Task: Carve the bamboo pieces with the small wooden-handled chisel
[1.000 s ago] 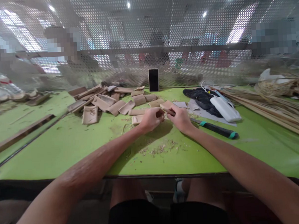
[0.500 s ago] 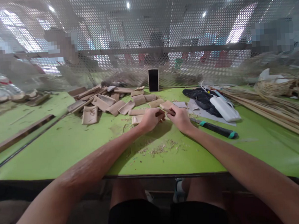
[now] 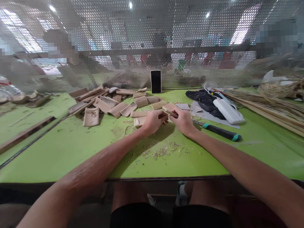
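"Hands work close together over a green tabletop (image 3: 67, 142), the right hand (image 3: 184, 120) pinching a slim pale piece (image 3: 169, 110), apparently bamboo, between thumb and fingers. And what has just changed?"

"Very little: in the past second the left hand's fingertips edge slightly toward the right's, while the pale piece stays in its grip, tilted just above the surface. That suggests fine handling at one spot rather than any carrying."

"And the left hand (image 3: 152, 121)?"

"Fingers curled, thumb near the fingertips, only a small gap showing. Whether anything is caught between them, one cannot tell."

"Nearby?"

"Loose shavings (image 3: 162, 152) lie in front of the hands, and a black-and-green handle (image 3: 220, 131) rests beside the right wrist. Curved offcuts (image 3: 109, 104) are heaped toward the left, short of a phone (image 3: 156, 81) standing upright by a perforated screen (image 3: 132, 30)."

"What escapes the lens?"

"The far end of the tool's blade, behind the right hand; the pale piece's lower end, covered by fingers; part of a trough-shaped piece (image 3: 139, 121), behind the left hand. Figures beyond the screen are blurred."
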`<control>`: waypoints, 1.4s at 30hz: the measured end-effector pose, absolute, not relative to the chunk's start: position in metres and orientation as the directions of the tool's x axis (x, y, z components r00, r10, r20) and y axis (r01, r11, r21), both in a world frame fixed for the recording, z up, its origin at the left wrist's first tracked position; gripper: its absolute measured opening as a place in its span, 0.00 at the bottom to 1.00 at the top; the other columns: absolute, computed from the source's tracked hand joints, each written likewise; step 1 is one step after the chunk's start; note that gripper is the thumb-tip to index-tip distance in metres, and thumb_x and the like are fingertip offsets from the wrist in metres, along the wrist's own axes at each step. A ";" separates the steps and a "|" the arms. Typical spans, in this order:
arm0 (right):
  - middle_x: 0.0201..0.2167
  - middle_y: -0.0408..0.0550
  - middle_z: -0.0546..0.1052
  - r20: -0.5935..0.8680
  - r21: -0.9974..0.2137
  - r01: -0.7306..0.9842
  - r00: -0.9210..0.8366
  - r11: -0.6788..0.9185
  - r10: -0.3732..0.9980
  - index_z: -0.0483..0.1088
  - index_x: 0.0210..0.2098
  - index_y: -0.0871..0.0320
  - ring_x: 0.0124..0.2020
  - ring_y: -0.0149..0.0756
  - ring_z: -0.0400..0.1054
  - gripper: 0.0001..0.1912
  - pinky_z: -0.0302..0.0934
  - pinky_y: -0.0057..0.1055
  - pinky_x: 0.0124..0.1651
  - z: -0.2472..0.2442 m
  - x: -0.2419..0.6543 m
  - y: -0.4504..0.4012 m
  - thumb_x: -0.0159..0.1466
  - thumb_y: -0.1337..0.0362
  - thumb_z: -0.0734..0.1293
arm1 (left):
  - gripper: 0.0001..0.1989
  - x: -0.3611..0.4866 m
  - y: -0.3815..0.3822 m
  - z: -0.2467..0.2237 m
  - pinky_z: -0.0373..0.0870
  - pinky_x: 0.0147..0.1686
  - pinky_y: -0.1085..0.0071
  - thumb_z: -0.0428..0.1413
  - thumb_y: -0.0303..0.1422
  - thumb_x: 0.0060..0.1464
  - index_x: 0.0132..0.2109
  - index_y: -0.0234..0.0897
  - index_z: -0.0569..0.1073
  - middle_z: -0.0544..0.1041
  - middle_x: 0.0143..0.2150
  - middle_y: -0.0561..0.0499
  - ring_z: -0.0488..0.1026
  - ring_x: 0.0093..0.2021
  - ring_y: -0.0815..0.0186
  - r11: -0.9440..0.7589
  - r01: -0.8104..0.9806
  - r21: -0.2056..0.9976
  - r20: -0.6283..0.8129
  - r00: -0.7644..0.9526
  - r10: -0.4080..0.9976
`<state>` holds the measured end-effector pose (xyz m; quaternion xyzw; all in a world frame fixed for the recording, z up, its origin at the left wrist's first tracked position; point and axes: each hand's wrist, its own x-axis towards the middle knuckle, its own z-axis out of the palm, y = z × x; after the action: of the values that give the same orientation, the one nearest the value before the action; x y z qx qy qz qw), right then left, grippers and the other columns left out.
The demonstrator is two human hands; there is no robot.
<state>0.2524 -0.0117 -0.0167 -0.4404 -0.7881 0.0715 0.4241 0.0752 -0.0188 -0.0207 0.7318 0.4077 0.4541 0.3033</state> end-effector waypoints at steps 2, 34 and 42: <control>0.24 0.46 0.71 0.603 -0.496 0.628 -0.249 0.600 0.758 0.70 0.30 0.58 0.27 0.38 0.62 0.01 0.51 0.32 0.33 -0.017 0.252 -0.012 0.58 0.67 0.65 | 0.04 0.076 -0.019 -0.022 0.77 0.29 0.72 0.58 0.24 0.60 0.36 0.31 0.77 0.82 0.29 0.47 0.80 0.27 0.66 -0.488 0.324 0.810 0.421 0.258 0.870; 0.20 0.43 0.64 0.428 -0.696 0.466 -0.342 0.546 0.837 0.68 0.26 0.57 0.25 0.34 0.54 0.10 0.46 0.35 0.30 -0.002 0.257 -0.015 0.62 0.61 0.65 | 0.10 0.069 -0.017 -0.017 0.69 0.25 0.75 0.61 0.35 0.61 0.34 0.34 0.76 0.79 0.26 0.51 0.75 0.24 0.69 -0.585 0.428 0.689 0.518 0.273 0.811; 0.21 0.43 0.65 0.418 -0.686 0.481 -0.354 0.546 0.837 0.69 0.25 0.58 0.25 0.33 0.55 0.12 0.47 0.34 0.30 0.000 0.258 -0.016 0.63 0.59 0.66 | 0.03 0.069 -0.018 -0.015 0.69 0.29 0.75 0.59 0.26 0.59 0.35 0.34 0.75 0.80 0.28 0.51 0.75 0.27 0.69 -0.588 0.471 0.658 0.510 0.296 0.808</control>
<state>0.2580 -0.0159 0.0005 -0.4170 -0.7898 0.2303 0.3864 0.0694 -0.0178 -0.0148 0.7807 0.4094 0.4295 0.1958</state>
